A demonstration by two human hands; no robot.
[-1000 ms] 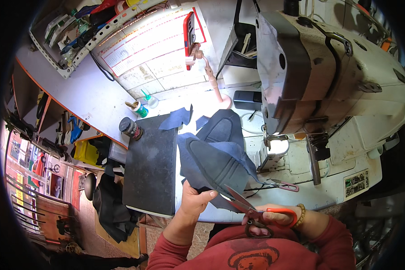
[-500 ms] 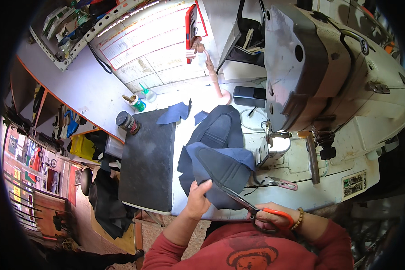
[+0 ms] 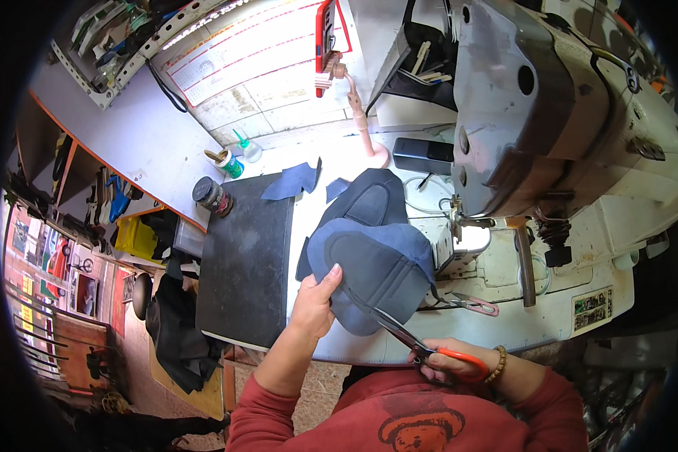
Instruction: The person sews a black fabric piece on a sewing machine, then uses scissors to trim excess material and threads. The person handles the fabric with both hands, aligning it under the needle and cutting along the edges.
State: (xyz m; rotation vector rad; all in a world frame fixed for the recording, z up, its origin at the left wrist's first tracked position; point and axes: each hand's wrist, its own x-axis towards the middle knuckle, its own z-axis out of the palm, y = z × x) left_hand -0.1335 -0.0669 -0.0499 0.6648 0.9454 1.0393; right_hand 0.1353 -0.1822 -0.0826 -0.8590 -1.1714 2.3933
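My left hand (image 3: pixel 314 301) grips the left edge of a dark blue fabric piece (image 3: pixel 377 264) with a stitched darker panel, held just above the table's front edge. My right hand (image 3: pixel 448 363) holds orange-handled scissors (image 3: pixel 422 346) whose blades reach up-left into the lower edge of that piece. Behind it lies a second, similar blue piece (image 3: pixel 369 197) on the white table (image 3: pixel 505 331). A grey industrial sewing machine (image 3: pixel 535 113) stands to the right, its needle area close to the fabric.
A black mat (image 3: pixel 245 264) covers the table's left part, with a blue scrap (image 3: pixel 290 181) at its far edge. A dark jar (image 3: pixel 212 196), a small tin (image 3: pixel 226 162), a black box (image 3: pixel 422 154) and small thread snips (image 3: pixel 471 303) lie around.
The blue piece has been lifted and turned closer to me; the scissors moved in under its lower edge. The view shifted slightly toward the machine.
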